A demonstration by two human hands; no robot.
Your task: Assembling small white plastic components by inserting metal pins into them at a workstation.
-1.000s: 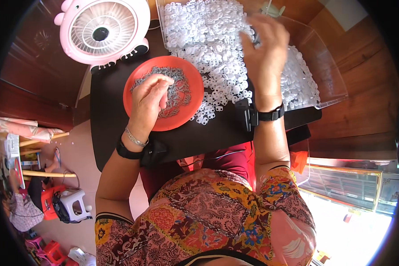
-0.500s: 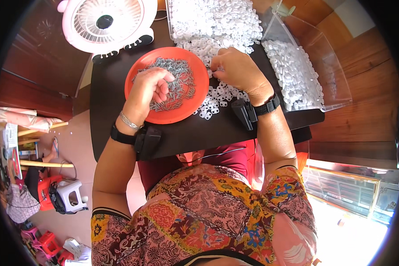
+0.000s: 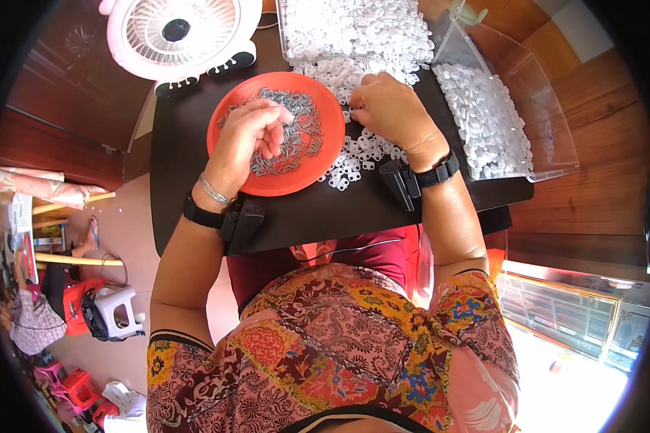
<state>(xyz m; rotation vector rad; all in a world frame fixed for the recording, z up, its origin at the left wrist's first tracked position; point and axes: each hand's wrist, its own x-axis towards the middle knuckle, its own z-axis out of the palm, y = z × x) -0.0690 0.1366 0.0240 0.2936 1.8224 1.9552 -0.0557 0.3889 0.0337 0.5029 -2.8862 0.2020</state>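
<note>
The counter (image 3: 310, 222) carries, right of the red plate (image 3: 285, 183), a clear bin (image 3: 550, 133), perhaps of finished work. The left hand (image 3: 251, 133) curls above the plate, the right hand (image 3: 393, 108) beside it; any grip is unclear. White clips (image 3: 357, 32) beyond it, grey pins (image 3: 305, 133) on it, remain plentiful.

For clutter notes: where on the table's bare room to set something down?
Bare tabletop shows between the red plate and its near edge, and left of the plate, in front of the fan. White pieces crowd around the right hand.
</note>
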